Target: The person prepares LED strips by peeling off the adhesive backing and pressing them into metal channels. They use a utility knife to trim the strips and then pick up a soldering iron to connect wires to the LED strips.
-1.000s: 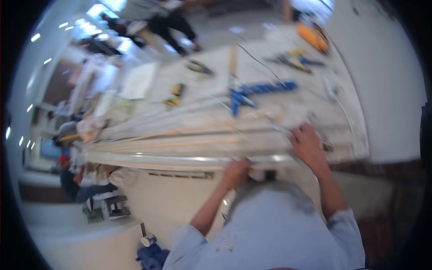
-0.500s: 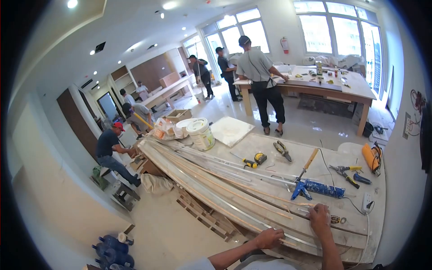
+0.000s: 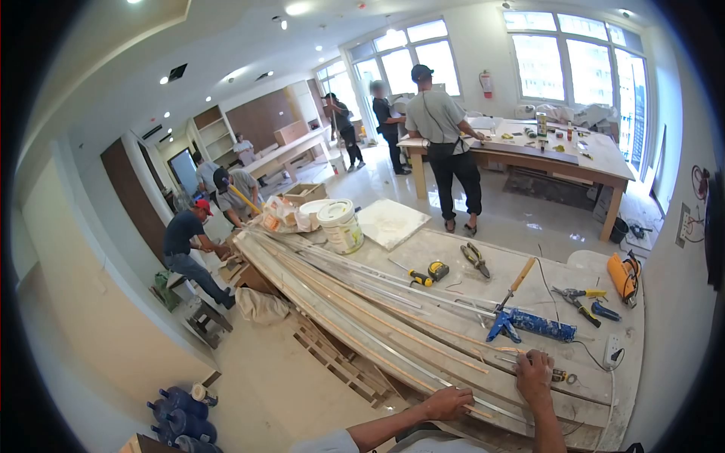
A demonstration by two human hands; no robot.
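Long thin strips (image 3: 362, 296), some pale wood-coloured and some metallic, lie lengthwise along the worktable (image 3: 445, 240). My left hand (image 3: 448, 404) is closed around a narrow wood-coloured strip (image 3: 479, 411) at the table's near edge, and the strip's end sticks out past the fingers. Farther right, my right hand (image 3: 535, 375) is over the strip ends with its fingers curled down; what they hold is hidden. Just beside it lies a small yellow-and-black tool (image 3: 559, 375), partly covered by the hand. A blue caulking gun (image 3: 538, 325) rests above the right hand.
Pliers (image 3: 475, 260), a tape measure (image 3: 438, 270), a screwdriver (image 3: 420, 278), snips (image 3: 578, 304), an orange heat gun (image 3: 624, 278) and a power strip (image 3: 613, 352) lie on the table. A white bucket (image 3: 341, 226) stands farther back. Several people work around the room.
The view has shifted slightly, so the room appears lower and a little to the right. Both hands stay nearly in place among the strips. A person at the far table has turned slightly.
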